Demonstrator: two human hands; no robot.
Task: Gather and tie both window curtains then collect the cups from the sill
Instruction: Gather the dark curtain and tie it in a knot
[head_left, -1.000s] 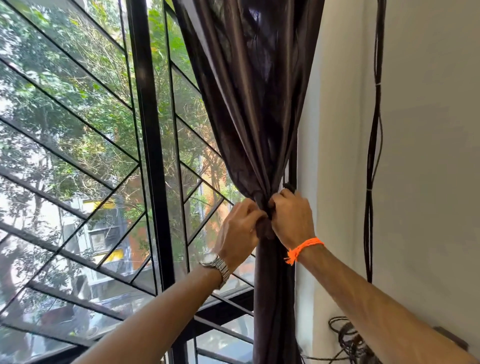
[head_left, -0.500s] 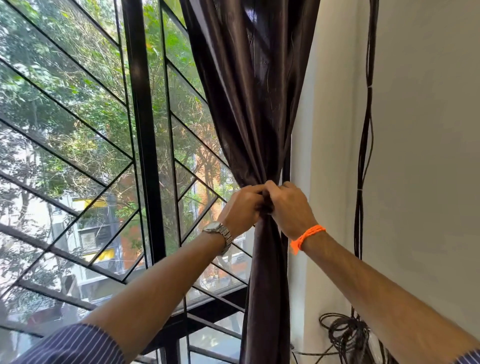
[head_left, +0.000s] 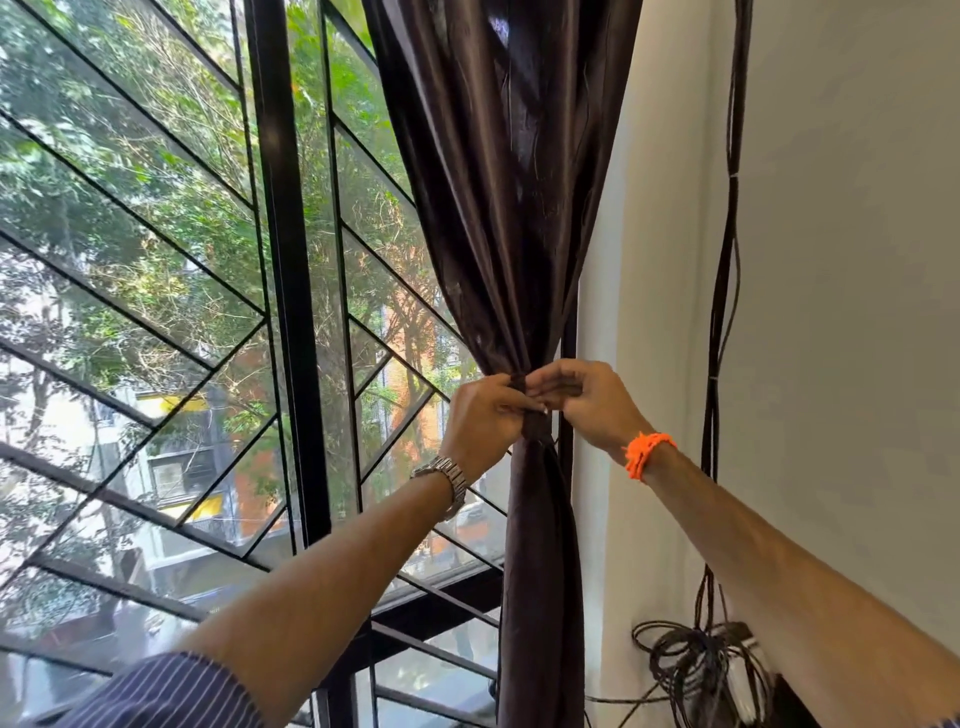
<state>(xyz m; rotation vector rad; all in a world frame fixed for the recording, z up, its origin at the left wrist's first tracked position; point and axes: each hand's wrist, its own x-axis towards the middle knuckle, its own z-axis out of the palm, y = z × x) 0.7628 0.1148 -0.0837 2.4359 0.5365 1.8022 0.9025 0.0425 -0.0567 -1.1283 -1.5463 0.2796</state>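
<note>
Our hands have parted slightly: left hand (head_left: 480, 418) and right hand (head_left: 589, 405) each pinch the tie (head_left: 535, 428) cinching the gathered curtain (head_left: 519, 208) beside the wall (head_left: 841, 260). We judge this knot unfinished; cups unseen.

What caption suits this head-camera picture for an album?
Left hand and right hand pinch the tie round a gathered curtain by the window.
</note>
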